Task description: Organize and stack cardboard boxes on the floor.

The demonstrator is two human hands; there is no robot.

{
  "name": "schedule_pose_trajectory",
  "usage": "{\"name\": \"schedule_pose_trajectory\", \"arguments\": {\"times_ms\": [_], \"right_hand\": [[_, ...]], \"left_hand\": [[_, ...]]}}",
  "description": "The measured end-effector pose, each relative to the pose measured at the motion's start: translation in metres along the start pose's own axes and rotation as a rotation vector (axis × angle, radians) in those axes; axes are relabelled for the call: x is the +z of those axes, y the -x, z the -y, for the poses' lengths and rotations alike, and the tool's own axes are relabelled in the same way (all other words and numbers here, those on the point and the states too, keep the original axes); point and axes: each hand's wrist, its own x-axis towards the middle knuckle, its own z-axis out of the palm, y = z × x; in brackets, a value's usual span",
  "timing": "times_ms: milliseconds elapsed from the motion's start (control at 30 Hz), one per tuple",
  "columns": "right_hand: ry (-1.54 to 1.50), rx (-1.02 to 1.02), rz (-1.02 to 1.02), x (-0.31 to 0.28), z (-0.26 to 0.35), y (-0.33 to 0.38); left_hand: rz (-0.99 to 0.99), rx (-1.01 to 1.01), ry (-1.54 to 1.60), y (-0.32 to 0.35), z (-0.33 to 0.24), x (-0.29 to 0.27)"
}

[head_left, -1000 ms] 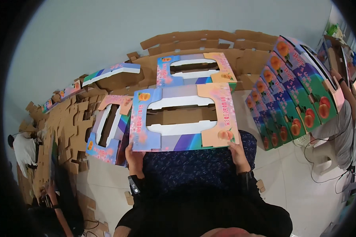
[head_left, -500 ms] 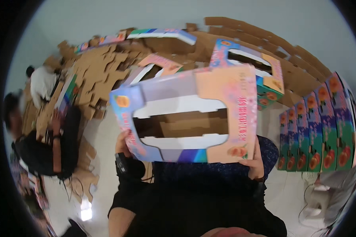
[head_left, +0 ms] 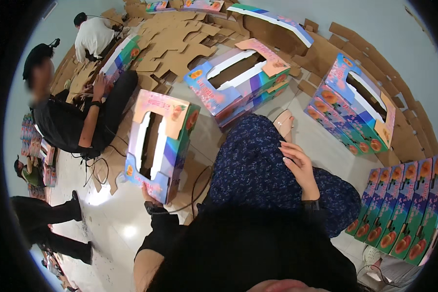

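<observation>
At my left side, my left hand [head_left: 151,195] grips the near end of a folded cardboard fruit box [head_left: 177,152], printed pink, blue, purple and green with peaches. A long opening with white edges runs along its top, and part of my fingers is hidden under the near end. Over my lap, clad in dark blue floral cloth, my right hand [head_left: 299,164] is empty, its fingers stretched out. Ahead of me stands a stack of matching boxes [head_left: 241,78]; another box stack [head_left: 357,104] is farther right.
Flat brown cardboard sheets [head_left: 175,41] cover the floor ahead. A row of upright boxes [head_left: 399,204] stands at the right. A seated co-worker [head_left: 65,119] on my left handles a box [head_left: 121,58]. Beside my left hand runs a black cable [head_left: 199,187].
The box, held by both hands in front of me, has moved to my left and turned lengthwise. My right hand has let go of it. The view has shifted.
</observation>
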Motion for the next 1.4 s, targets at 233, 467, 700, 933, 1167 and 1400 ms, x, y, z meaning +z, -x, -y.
{"name": "schedule_pose_trajectory", "arguments": {"times_ms": [233, 467, 700, 933, 1167, 1400], "right_hand": [[-0.017, 0.073, -0.161, -0.034, -0.002, 0.039], [0.066, 0.168, -0.442, -0.071, -0.004, 0.076], [0.025, 0.216, -0.422, -0.072, -0.008, 0.073], [0.037, 0.224, -0.398, -0.066, -0.011, 0.074], [0.048, 0.290, -0.450, -0.065, -0.016, 0.076], [-0.009, 0.245, -0.454, -0.076, -0.026, 0.079]], "left_hand": [[0.082, 0.018, -0.185, -0.049, 0.005, -0.007], [0.319, -0.225, -0.233, -0.073, -0.039, -0.055], [0.357, -0.155, -0.323, -0.044, -0.047, -0.016], [0.347, -0.389, -0.534, -0.052, -0.039, 0.039], [0.439, -0.633, -0.445, -0.040, -0.005, 0.004], [0.091, -0.620, -1.564, -0.048, -0.054, 0.053]]}}
